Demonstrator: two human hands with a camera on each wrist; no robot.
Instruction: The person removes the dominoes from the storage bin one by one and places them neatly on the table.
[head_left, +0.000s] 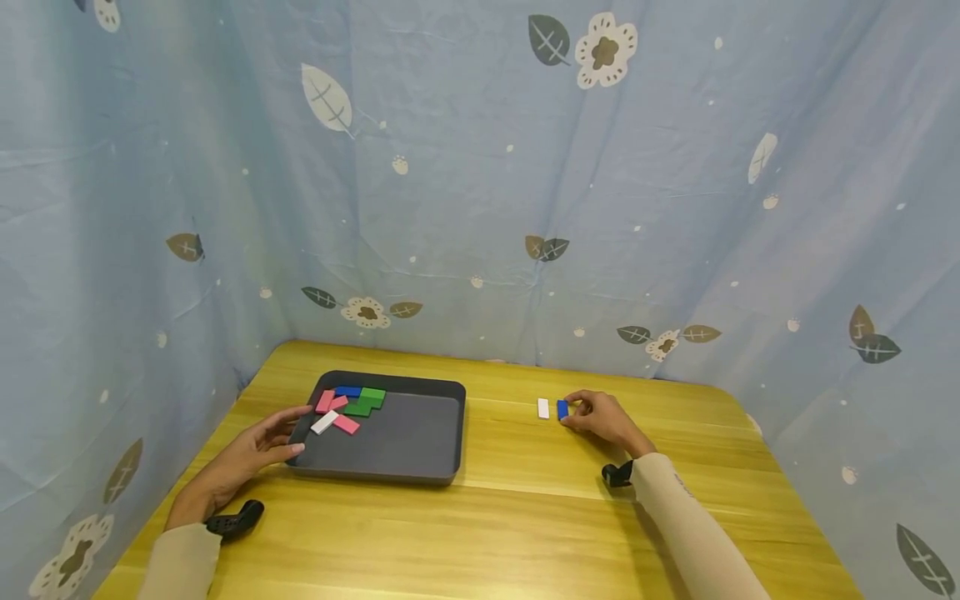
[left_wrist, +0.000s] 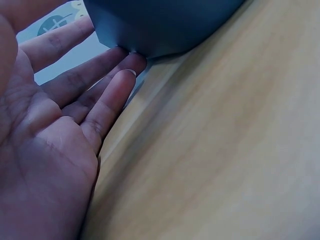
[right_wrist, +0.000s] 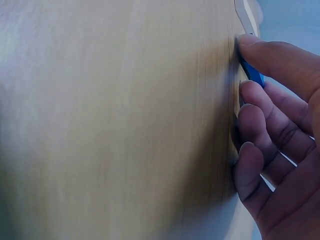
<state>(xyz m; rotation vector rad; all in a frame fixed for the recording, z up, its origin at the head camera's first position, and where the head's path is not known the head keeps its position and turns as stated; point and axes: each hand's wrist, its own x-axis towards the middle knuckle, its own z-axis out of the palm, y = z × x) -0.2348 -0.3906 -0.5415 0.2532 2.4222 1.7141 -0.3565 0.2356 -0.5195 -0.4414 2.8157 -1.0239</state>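
My right hand (head_left: 606, 419) pinches a blue block (head_left: 562, 409) between thumb and fingers on the table; in the right wrist view the thumb and fingertips of the hand (right_wrist: 285, 120) are at the two ends of the blue block (right_wrist: 253, 74). A white block (head_left: 543, 408) lies just left of it, a small gap apart. My left hand (head_left: 243, 458) touches the left side of the dark grey tray (head_left: 460, 433) with relaxed fingers; in the left wrist view the fingertips of the hand (left_wrist: 55, 125) rest against the tray's outer wall (left_wrist: 155, 30).
Inside the tray, towards its back left, lie several blocks: pink (head_left: 347, 424), green (head_left: 372, 396), a blue one (head_left: 348, 391) and a white one (head_left: 325, 422). A patterned curtain (head_left: 480, 167) hangs behind the wooden table (head_left: 375, 542).
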